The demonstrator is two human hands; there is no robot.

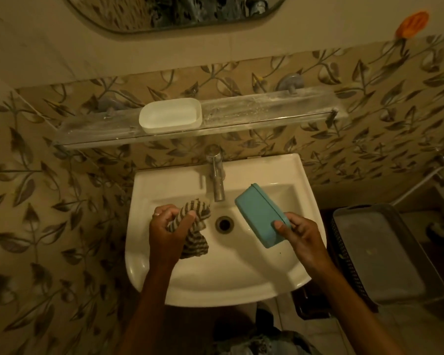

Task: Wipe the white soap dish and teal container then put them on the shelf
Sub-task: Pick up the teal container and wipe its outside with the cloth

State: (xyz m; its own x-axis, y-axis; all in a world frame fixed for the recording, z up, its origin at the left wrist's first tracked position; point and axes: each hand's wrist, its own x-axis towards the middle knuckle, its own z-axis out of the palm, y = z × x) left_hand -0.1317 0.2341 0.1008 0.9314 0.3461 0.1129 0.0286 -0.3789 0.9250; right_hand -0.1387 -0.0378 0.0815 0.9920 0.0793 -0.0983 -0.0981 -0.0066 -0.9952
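The white soap dish point(170, 115) stands on the glass shelf point(267, 111), left of its middle. My right hand point(299, 239) grips the near end of the teal container point(259, 213) and holds it tilted above the right side of the basin. Over the left side of the basin, my left hand point(168, 230) grips a bunched striped cloth point(195, 226). The cloth and the container are apart, with the drain between them.
A white washbasin point(215, 283) with a metal tap point(217, 175) and drain point(224, 223) lies below my hands. At the right stands a dark perforated basket point(343, 252) with a grey lid. A mirror point(174, 11) hangs above, and an orange holder point(413, 23) sticks to the wall.
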